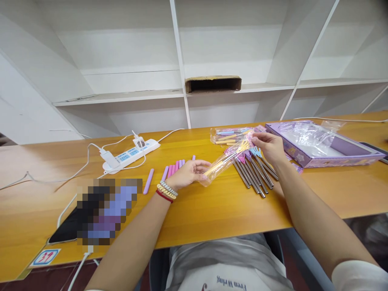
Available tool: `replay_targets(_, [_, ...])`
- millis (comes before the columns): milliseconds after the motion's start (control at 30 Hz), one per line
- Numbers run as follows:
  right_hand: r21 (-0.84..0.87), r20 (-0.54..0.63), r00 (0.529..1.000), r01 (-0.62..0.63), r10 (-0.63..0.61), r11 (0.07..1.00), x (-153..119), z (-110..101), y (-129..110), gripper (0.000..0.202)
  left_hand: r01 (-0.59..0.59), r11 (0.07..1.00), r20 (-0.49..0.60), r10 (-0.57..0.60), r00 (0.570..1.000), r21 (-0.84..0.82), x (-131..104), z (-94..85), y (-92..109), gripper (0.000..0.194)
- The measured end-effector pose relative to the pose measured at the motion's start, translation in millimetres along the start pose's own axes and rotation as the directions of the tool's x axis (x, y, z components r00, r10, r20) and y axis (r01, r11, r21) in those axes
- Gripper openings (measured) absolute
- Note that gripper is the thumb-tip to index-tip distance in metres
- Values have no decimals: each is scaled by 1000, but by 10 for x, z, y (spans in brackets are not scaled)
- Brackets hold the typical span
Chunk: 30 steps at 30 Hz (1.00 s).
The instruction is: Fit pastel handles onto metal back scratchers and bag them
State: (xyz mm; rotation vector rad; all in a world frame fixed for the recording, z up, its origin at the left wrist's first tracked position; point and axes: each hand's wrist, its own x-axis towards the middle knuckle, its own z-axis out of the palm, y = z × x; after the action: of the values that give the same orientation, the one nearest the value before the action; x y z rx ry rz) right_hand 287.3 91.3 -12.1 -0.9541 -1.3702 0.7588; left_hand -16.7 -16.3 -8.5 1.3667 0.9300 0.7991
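A clear plastic bag [224, 161] with yellow parts inside is stretched between both hands above the table. My left hand [190, 173] pinches its lower left end, and my right hand [268, 146] grips the upper right end, fingers closed. Below the bag and by my right hand lie several metal tubes [257, 178] with pink, purple and blue hand-shaped tops. Behind the bag rests another clear bag [226, 135] with blue and yellow parts. Beside my left hand are several pink and purple sticks [173, 167], and a separate purple stick [148, 181] lies farther left.
An open purple box [327, 161] holding clear plastic stands at the right. A white power strip [131, 155] with cables and a dark tablet-like device [65, 228] are at the left. Behind the table, a cardboard box [214, 84] sits on a white shelf [145, 95].
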Motion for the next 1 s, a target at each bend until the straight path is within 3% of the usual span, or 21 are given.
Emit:
replay_targets(100, [145, 66, 985, -166, 157, 975, 24, -31, 15, 48, 10, 1000, 2, -10, 1000, 5, 5, -2, -4, 49])
replay_targets(200, [160, 173, 952, -281, 254, 946, 18, -34, 27, 30, 23, 999, -2, -23, 1000, 28, 13, 8, -2, 48])
replay_targets(400, [205, 145, 946, -314, 289, 927, -18, 31, 17, 24, 21, 997, -53, -16, 998, 80, 32, 37, 10, 44])
replay_targets(500, [197, 74, 956, -292, 283, 936, -26, 48, 19, 24, -22, 985, -182, 54, 982, 170, 49, 43, -28, 37])
replay_targets(600, [169, -1, 958, -282, 286, 945, -14, 53, 33, 22, -83, 972, -339, 156, 928, 220, 100, 40, -87, 31])
replay_targets(667, [123, -44, 953, -292, 299, 949, 35, 53, 35, 21, -92, 981, -433, 159, 887, 171, 183, 17, -98, 30])
replay_targets(800, [-18, -117, 929, -355, 350, 935, 304, 20, 34, 17, -83, 990, -542, 133, 829, 116, 581, -136, 33, 27])
replay_targets(900, [-131, -187, 914, -386, 359, 913, 610, -61, 98, 16, -64, 975, -548, 172, 819, 211, 1094, -314, 180, 21])
replay_targets(1000, [-199, -189, 916, -389, 354, 900, 899, -160, 231, 14, 67, 956, -563, 111, 819, 285, 1660, -465, 257, 14])
